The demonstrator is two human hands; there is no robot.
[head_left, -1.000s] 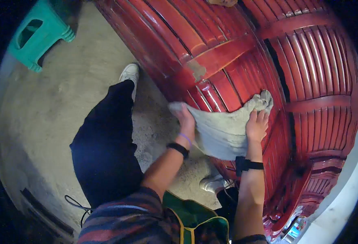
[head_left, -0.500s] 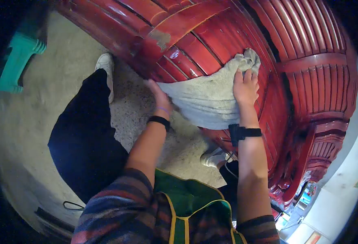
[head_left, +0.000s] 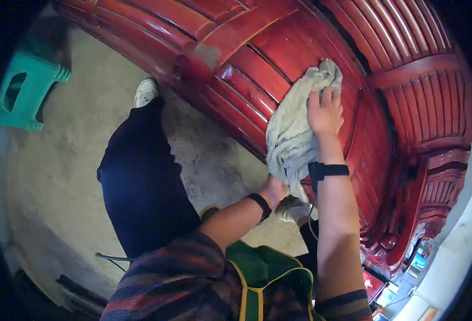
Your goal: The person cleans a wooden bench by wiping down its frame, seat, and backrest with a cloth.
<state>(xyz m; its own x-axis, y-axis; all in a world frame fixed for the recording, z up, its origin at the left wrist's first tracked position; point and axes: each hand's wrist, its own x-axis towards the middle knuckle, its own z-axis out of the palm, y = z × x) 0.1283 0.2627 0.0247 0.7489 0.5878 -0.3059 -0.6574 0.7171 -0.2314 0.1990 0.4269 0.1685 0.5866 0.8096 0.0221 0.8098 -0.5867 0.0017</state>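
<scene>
"Bench [head_left: 284, 53] first, being the biggest: what do you see?"

"Red slatted wood, glossy, running diagonally. A green stool [head_left: 24, 91] stands over on the left, well apart from it."

"And the pale cloth [head_left: 292, 125]?"

"On the bench by its front edge, creased, crumpled at the far end, its near end drawn together at that edge."

"Where are the hands?"

"The right hand [head_left: 326, 113] rests on the far part; the left hand [head_left: 277, 190] is at the near end."

"Fingers?"

"The right ones lie extended, cloth underneath, its bunched tip just past the fingertips [head_left: 327, 93]. The left ones are curled around the gathered end, though mostly hidden."

"Anything smaller?"

"A black wristband [head_left: 260, 206] and thin purple band [head_left: 272, 197], just behind the left hand."
</scene>
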